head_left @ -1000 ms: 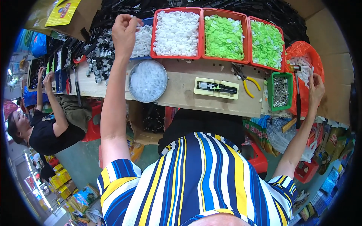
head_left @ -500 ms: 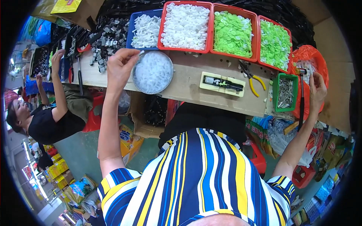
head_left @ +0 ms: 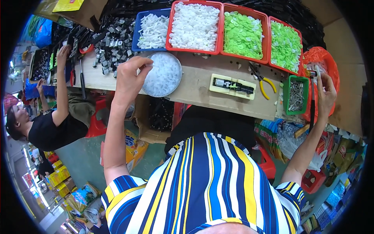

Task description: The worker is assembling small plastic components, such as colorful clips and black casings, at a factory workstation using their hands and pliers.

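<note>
My left hand is above the left edge of a round metal dish filled with small translucent plastic pieces. Its thumb and forefinger are pinched together; anything between them is too small to make out. My right hand is at the far right, beside an orange-red plastic bag of white parts. Between its thumb and fingers is a slim white plastic piece, held upright. A black-handled hammer lies by that hand. Between my hands, a cream fixture holds a black assembly.
Along the back stand a blue bin of white sticks, a red bin of white discs, and two red bins of green discs. Yellow-handled pliers and a green box of metal pins lie right. A co-worker sits left.
My left hand has shifted right and slightly down, its pinched fingertips now over the dish's edge. My right hand stays nearly in place with the white piece.
</note>
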The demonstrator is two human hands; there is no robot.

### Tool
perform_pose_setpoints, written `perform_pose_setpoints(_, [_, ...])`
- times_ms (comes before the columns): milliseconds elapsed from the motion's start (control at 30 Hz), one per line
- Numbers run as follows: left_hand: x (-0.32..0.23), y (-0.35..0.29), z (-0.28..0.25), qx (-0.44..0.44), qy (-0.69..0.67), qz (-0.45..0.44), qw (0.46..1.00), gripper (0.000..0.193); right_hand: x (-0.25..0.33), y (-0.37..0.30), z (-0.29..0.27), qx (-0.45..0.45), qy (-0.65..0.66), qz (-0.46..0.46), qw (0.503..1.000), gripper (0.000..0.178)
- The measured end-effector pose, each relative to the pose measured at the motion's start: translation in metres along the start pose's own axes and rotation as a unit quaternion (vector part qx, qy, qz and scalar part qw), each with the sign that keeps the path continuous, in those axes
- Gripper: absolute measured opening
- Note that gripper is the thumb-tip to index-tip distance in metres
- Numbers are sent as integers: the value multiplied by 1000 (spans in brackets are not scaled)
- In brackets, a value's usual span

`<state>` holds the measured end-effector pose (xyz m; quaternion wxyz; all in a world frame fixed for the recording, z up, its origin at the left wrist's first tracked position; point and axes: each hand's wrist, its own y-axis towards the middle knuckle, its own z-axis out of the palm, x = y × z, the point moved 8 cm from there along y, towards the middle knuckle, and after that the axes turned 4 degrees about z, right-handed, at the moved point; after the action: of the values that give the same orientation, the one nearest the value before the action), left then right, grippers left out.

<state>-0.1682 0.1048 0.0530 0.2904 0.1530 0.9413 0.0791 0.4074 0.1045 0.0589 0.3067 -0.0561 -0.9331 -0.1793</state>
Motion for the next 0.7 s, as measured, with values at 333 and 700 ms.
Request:
perform_pose_setpoints(333, [-11,-5,10,-21,1,-1,1000,9,115,-48,76,98,125,-63,985,14])
perform_pose_setpoints(700, [-24,-14,16,-4,41,53,998,10,135,-60,90,139,161,-51,976,13])
